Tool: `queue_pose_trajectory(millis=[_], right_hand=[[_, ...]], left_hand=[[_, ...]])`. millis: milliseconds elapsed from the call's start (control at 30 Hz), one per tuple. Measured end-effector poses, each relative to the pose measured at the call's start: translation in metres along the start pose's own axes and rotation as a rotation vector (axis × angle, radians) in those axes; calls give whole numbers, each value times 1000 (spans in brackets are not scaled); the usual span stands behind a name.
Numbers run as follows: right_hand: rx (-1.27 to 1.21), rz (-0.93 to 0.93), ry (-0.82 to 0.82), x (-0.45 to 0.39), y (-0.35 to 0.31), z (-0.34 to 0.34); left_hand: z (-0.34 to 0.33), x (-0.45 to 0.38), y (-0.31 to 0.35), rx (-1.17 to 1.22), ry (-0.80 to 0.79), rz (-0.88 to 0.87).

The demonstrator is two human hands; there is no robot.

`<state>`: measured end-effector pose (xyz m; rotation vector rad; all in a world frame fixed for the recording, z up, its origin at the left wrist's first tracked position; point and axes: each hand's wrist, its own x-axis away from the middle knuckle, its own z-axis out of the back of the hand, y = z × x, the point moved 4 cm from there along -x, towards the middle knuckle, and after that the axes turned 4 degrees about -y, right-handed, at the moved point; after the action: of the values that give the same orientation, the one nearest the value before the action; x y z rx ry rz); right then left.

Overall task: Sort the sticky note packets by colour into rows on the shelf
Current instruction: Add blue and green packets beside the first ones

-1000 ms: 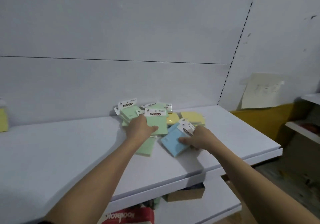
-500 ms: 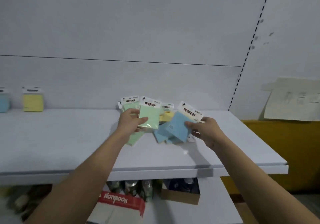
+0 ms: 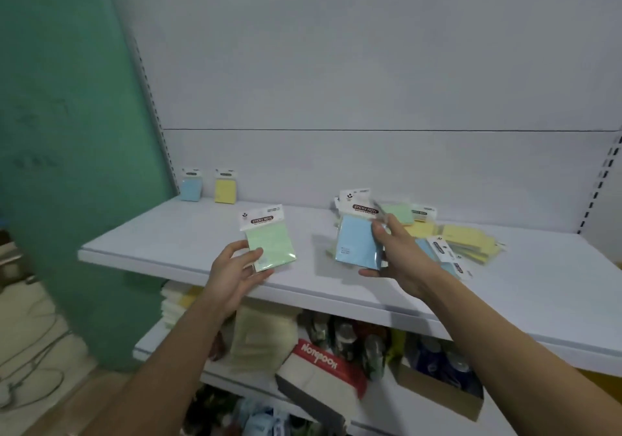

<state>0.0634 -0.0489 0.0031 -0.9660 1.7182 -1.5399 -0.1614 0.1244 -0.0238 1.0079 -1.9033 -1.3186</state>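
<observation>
Head view — green packet (image 3: 270, 243) pinched at its lower edge by left hand (image 3: 235, 272), blue packet (image 3: 358, 245) gripped by right hand (image 3: 397, 253), both above shelf (image 3: 188, 233): likely light, slightly bendy, slick-wrapped — hold by pad edges.

- White shelf (image 3: 208, 233): a flat board against the pale back panel.
- Blue packet (image 3: 191, 188) stands at its far left corner.
- Yellow packet (image 3: 225, 189) stands just right of the blue packet.
- Mixed packet pile (image 3: 464, 240) lies well right of the blue packet.
</observation>
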Motion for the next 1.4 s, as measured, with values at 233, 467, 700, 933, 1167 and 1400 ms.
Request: queue_pose_trajectory(millis=[233, 467, 700, 933, 1167, 1400], right_hand=[[65, -87, 76, -22, 8, -90], [41, -51, 95, -58, 30, -200], [-2, -14, 138, -91, 43, -278], [22, 33, 163, -136, 48, -294], [-116, -18, 168, -228, 51, -299], [-55, 46, 327, -304, 50, -272]], left_hand=[[78, -2, 33, -36, 32, -49], [182, -29, 73, -144, 27, -44], [262, -71, 97, -148, -33, 19], [278, -134, 95, -129, -56, 43], [270, -211, 98, -172, -67, 23], [225, -306, 94, -186, -163, 13]])
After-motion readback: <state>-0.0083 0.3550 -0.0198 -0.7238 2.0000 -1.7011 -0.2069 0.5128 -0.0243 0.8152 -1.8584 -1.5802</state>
